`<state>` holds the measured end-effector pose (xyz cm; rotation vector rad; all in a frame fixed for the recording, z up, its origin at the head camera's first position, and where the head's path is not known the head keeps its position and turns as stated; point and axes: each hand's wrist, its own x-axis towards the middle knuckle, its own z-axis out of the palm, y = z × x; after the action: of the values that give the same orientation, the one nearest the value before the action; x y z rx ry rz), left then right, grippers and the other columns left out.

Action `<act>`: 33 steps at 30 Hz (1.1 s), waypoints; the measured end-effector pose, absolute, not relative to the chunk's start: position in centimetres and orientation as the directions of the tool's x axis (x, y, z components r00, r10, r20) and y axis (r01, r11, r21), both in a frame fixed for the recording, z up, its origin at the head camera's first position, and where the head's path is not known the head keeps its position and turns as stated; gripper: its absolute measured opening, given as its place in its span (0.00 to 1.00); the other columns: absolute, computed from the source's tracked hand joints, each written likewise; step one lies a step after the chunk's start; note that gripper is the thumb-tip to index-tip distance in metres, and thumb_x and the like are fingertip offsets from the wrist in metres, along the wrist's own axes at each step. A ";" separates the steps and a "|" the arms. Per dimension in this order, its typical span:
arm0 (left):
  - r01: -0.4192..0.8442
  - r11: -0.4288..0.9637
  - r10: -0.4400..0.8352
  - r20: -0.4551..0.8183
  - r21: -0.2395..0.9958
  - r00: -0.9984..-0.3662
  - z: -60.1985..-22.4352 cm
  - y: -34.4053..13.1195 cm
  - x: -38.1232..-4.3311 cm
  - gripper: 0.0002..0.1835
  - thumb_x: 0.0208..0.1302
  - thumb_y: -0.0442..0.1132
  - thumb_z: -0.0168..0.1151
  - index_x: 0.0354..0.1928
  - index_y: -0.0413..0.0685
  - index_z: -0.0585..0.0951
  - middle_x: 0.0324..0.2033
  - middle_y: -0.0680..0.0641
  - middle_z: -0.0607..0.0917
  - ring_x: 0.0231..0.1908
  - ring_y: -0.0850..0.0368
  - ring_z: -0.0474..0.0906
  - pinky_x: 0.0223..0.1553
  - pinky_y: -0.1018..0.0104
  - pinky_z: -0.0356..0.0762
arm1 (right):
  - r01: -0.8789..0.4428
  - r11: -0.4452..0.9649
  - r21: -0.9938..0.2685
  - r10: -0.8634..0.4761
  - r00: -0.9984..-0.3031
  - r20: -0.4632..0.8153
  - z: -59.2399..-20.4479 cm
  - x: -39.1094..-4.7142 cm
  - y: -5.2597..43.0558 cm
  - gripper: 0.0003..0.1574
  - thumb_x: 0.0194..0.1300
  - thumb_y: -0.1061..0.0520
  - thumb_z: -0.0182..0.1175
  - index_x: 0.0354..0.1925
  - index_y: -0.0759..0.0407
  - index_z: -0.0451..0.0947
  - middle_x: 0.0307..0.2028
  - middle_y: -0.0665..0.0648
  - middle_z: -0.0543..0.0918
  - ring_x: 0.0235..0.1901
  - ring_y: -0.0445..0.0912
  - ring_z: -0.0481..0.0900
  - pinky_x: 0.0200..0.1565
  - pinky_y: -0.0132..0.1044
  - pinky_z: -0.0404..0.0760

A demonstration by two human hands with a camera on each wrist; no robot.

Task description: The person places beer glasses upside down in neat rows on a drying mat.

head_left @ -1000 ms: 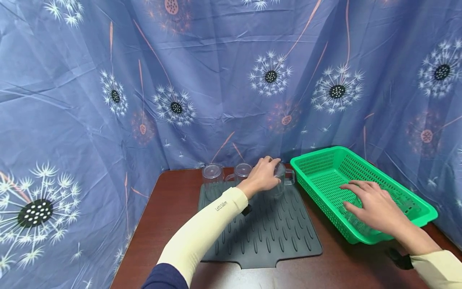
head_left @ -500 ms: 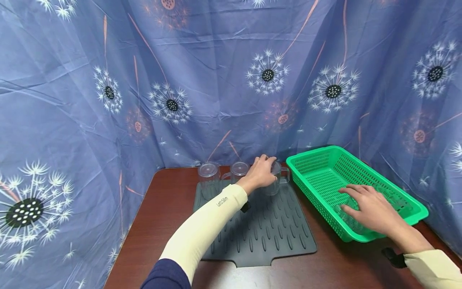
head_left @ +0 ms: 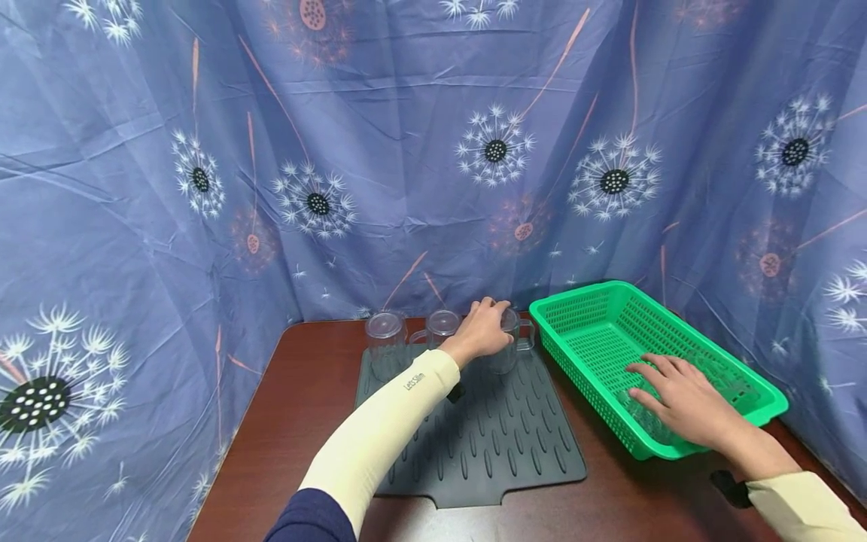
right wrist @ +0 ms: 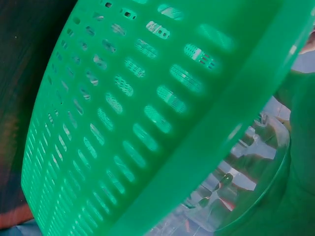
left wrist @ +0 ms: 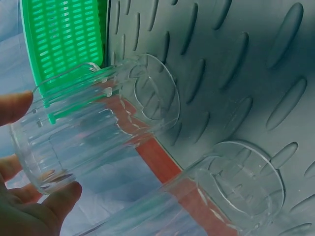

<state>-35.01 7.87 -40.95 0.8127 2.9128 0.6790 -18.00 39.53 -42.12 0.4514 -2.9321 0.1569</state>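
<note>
Three clear glass mugs stand upside down along the back of a dark grey drying mat (head_left: 481,444). With thumb and fingers, my left hand (head_left: 482,329) grips the base end of the rightmost mug (left wrist: 88,118); its rim is down on the mat and its handle points right. The middle mug (head_left: 443,324) and the left mug (head_left: 386,342) stand beside it. Over the near end of a green basket (head_left: 589,369), my right hand (head_left: 687,399) has its fingers spread and slightly bent. Just under it lies a clear glass (right wrist: 246,172); firm contact cannot be made out.
More clear glassware (head_left: 725,376) lies along the right side of the basket, hard to tell apart. The basket stands on the brown table (head_left: 298,391), right of the mat. A blue curtain (head_left: 406,188) with dandelion prints hangs behind the table.
The head view has shifted slightly, so the scene sits a little further left. My left hand stays on the rightmost mug, and my right hand stays over the basket.
</note>
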 end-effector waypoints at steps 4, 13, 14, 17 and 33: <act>0.479 0.766 0.502 0.068 0.429 -0.862 -41.0 7.8 -35.1 0.37 0.69 0.50 0.64 0.77 0.60 0.62 0.71 0.46 0.66 0.69 0.47 0.64 0.60 0.54 0.75 | -0.316 0.947 -0.058 -0.299 -0.933 0.200 -42.3 -18.1 39.5 0.29 0.73 0.45 0.59 0.65 0.57 0.73 0.65 0.72 0.68 0.62 0.71 0.64 0.60 0.68 0.60; 0.483 0.772 0.507 0.056 0.413 -0.860 -40.9 8.2 -35.3 0.37 0.70 0.49 0.63 0.78 0.59 0.61 0.73 0.46 0.63 0.72 0.47 0.61 0.59 0.52 0.76 | -0.308 0.951 -0.035 -0.293 -0.931 0.217 -42.4 -18.1 39.2 0.29 0.72 0.46 0.60 0.64 0.59 0.73 0.65 0.73 0.68 0.62 0.71 0.64 0.59 0.69 0.60; 0.480 0.776 0.505 0.054 0.409 -0.862 -40.9 8.2 -35.3 0.38 0.70 0.49 0.63 0.78 0.60 0.60 0.73 0.46 0.63 0.72 0.47 0.61 0.59 0.53 0.76 | -0.308 0.951 -0.035 -0.293 -0.931 0.218 -42.4 -18.1 39.2 0.29 0.73 0.46 0.60 0.64 0.58 0.73 0.65 0.73 0.68 0.62 0.71 0.64 0.59 0.69 0.60; 0.478 0.781 0.500 0.055 0.403 -0.864 -40.9 8.2 -35.2 0.39 0.69 0.50 0.64 0.78 0.60 0.60 0.73 0.46 0.63 0.72 0.48 0.62 0.56 0.53 0.78 | -0.307 0.951 -0.034 -0.293 -0.931 0.217 -42.4 -18.1 39.1 0.29 0.73 0.45 0.60 0.64 0.58 0.73 0.65 0.73 0.68 0.62 0.71 0.64 0.59 0.70 0.60; 0.564 0.726 0.548 0.164 0.394 -0.820 -41.1 6.8 -33.7 0.38 0.70 0.46 0.62 0.78 0.55 0.59 0.78 0.42 0.55 0.77 0.46 0.50 0.66 0.50 0.70 | -0.337 0.941 -0.032 -0.328 -0.931 0.160 -41.8 -17.7 39.4 0.45 0.55 0.52 0.75 0.67 0.57 0.68 0.66 0.73 0.65 0.62 0.72 0.63 0.60 0.71 0.57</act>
<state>-33.74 6.79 -41.12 0.9514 2.9520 0.6935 -17.67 39.39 -41.80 0.5078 -2.9443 0.0878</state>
